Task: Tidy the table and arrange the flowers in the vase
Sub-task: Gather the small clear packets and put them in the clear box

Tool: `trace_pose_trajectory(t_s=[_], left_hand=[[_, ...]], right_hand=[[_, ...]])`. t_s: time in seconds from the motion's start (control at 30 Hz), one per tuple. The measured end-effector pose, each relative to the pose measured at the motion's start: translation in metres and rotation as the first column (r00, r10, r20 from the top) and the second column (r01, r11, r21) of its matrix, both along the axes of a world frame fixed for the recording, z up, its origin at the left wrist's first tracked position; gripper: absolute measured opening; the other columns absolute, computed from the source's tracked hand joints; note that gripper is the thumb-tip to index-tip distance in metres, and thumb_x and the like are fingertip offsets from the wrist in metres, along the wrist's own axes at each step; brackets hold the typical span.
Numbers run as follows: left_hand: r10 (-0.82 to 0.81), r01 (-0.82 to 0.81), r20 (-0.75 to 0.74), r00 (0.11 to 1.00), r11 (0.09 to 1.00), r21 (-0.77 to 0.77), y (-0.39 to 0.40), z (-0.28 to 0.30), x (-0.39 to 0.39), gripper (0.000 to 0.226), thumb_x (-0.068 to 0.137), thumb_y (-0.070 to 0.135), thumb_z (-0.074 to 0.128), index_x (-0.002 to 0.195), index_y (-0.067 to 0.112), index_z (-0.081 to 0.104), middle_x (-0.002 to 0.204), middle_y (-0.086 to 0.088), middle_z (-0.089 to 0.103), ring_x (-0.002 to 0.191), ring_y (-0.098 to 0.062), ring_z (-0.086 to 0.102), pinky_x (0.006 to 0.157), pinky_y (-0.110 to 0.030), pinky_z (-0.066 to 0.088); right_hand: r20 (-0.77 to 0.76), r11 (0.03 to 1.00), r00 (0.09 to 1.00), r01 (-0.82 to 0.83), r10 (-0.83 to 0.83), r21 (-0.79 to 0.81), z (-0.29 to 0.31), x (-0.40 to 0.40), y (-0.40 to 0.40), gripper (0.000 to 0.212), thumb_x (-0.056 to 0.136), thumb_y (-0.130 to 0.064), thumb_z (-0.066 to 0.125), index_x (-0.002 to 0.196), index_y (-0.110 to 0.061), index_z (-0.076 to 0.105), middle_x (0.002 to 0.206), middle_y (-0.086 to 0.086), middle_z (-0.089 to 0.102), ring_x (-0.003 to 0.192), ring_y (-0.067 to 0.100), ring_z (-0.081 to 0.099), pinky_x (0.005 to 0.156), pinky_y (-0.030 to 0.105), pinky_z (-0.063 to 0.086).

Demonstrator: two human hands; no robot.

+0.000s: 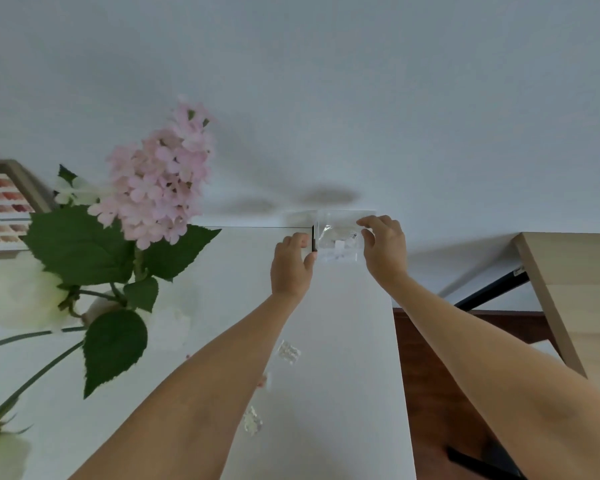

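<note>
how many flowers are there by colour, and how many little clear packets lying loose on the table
Pink clustered blossom flower: 1
Large white flowers: 2, one at the left edge, one at the bottom left corner
Small clear plastic packets loose on the white table: 2, at and
Total: 5

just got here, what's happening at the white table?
A person reaches both arms to the far edge of the white table. The left hand and right hand hold a clear plastic bag between them. Pink flowers stand at left, untouched. Small clear packets lie on the tabletop nearer the camera.
</note>
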State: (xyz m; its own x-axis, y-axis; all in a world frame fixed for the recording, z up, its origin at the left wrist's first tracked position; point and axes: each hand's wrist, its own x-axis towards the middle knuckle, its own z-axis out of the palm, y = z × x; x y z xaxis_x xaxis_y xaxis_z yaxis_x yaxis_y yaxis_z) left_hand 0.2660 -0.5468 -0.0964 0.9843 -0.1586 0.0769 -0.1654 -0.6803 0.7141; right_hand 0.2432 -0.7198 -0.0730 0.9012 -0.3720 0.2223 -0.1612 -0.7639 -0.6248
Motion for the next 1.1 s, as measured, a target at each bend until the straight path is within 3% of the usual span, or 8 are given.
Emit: trace_pose_trajectory(t_s=[0.2, 0.4, 0.47, 0.63, 0.73, 0.83, 0.97, 1.1], left_hand=[[0.060, -0.061, -0.014, 0.998, 0.998, -0.034, 0.039, -0.007, -0.064, 0.027, 0.086, 0.007, 0.058, 0.112, 0.014, 0.057, 0.103, -0.005, 0.063, 0.098, -0.024, 0.056, 0.079, -0.038, 0.052], [0.163, -0.163, -0.017, 0.986, 0.986, -0.018, 0.099, -0.015, -0.124, 0.023, 0.089, 0.012, 0.058, 0.111, 0.017, 0.057, 0.106, -0.002, 0.064, 0.097, -0.017, 0.057, 0.078, -0.026, 0.051], [0.223, -0.223, -0.024, 0.975, 0.975, 0.005, 0.124, -0.019, -0.140, 0.023, 0.090, 0.013, 0.056, 0.112, 0.017, 0.058, 0.108, -0.003, 0.064, 0.099, -0.017, 0.057, 0.079, -0.023, 0.051], [0.349, -0.335, -0.051, 0.936, 0.924, 0.184, 0.185, -0.036, -0.171, 0.032, 0.087, 0.010, 0.060, 0.119, 0.016, 0.055, 0.123, -0.006, 0.058, 0.114, -0.024, 0.051, 0.091, -0.036, 0.052], [0.312, -0.248, -0.139, 0.940, 0.903, 0.350, 0.210, -0.046, -0.181, 0.048, 0.089, 0.017, 0.058, 0.134, 0.018, 0.041, 0.141, -0.005, 0.043, 0.130, -0.025, 0.037, 0.098, -0.040, 0.044], [0.248, -0.157, -0.191, 0.950, 0.905, 0.396, 0.224, -0.051, -0.185, 0.054, 0.091, 0.023, 0.054, 0.140, 0.018, 0.032, 0.148, -0.005, 0.036, 0.137, -0.024, 0.030, 0.106, -0.040, 0.038], [0.228, -0.142, -0.203, 0.952, 0.919, 0.369, 0.228, -0.050, -0.188, 0.057, 0.088, 0.025, 0.060, 0.139, 0.019, 0.034, 0.143, -0.004, 0.041, 0.133, -0.025, 0.034, 0.103, -0.041, 0.040], [0.267, -0.193, -0.218, 0.939, 0.932, 0.307, 0.232, -0.046, -0.188, 0.059, 0.081, 0.025, 0.069, 0.133, 0.019, 0.042, 0.128, -0.007, 0.050, 0.119, -0.027, 0.043, 0.096, -0.040, 0.042]], right_hand=[[-0.036, 0.995, 0.994, -0.102, 0.102, 0.014, -0.015, -0.043, 0.042, 0.018, 0.089, 0.000, 0.054, 0.100, -0.007, 0.067, 0.094, 0.013, 0.065, 0.087, 0.031, 0.056, 0.074, 0.028, 0.040], [-0.207, 0.974, 0.951, -0.225, 0.228, 0.040, -0.033, -0.091, 0.099, 0.016, 0.090, -0.004, 0.055, 0.101, -0.008, 0.066, 0.093, 0.011, 0.065, 0.090, 0.028, 0.056, 0.073, 0.026, 0.039], [-0.297, 0.968, 0.922, -0.239, 0.249, 0.070, -0.038, -0.103, 0.118, 0.017, 0.089, -0.009, 0.058, 0.105, -0.011, 0.065, 0.099, 0.010, 0.065, 0.096, 0.028, 0.055, 0.079, 0.031, 0.045], [-0.482, 0.963, 0.835, -0.256, 0.265, 0.084, -0.047, -0.121, 0.156, 0.032, 0.087, -0.022, 0.063, 0.119, -0.019, 0.057, 0.116, 0.009, 0.058, 0.110, 0.027, 0.052, 0.095, 0.038, 0.044], [-0.532, 0.965, 0.818, -0.261, 0.219, -0.004, -0.051, -0.125, 0.169, 0.038, 0.088, -0.025, 0.062, 0.124, -0.020, 0.053, 0.119, 0.009, 0.056, 0.113, 0.028, 0.049, 0.096, 0.038, 0.040], [-0.544, 0.961, 0.821, -0.262, 0.174, -0.088, -0.053, -0.128, 0.175, 0.031, 0.088, -0.023, 0.061, 0.119, -0.019, 0.055, 0.118, 0.009, 0.056, 0.111, 0.028, 0.048, 0.092, 0.037, 0.040], [-0.539, 0.960, 0.831, -0.244, 0.135, -0.136, -0.053, -0.130, 0.177, 0.022, 0.089, -0.016, 0.060, 0.110, -0.016, 0.059, 0.115, 0.008, 0.055, 0.107, 0.028, 0.048, 0.090, 0.036, 0.040], [-0.544, 0.969, 0.830, -0.218, 0.120, -0.120, -0.052, -0.131, 0.182, 0.029, 0.088, -0.012, 0.060, 0.115, -0.014, 0.051, 0.111, 0.011, 0.058, 0.105, 0.030, 0.051, 0.088, 0.037, 0.039]])
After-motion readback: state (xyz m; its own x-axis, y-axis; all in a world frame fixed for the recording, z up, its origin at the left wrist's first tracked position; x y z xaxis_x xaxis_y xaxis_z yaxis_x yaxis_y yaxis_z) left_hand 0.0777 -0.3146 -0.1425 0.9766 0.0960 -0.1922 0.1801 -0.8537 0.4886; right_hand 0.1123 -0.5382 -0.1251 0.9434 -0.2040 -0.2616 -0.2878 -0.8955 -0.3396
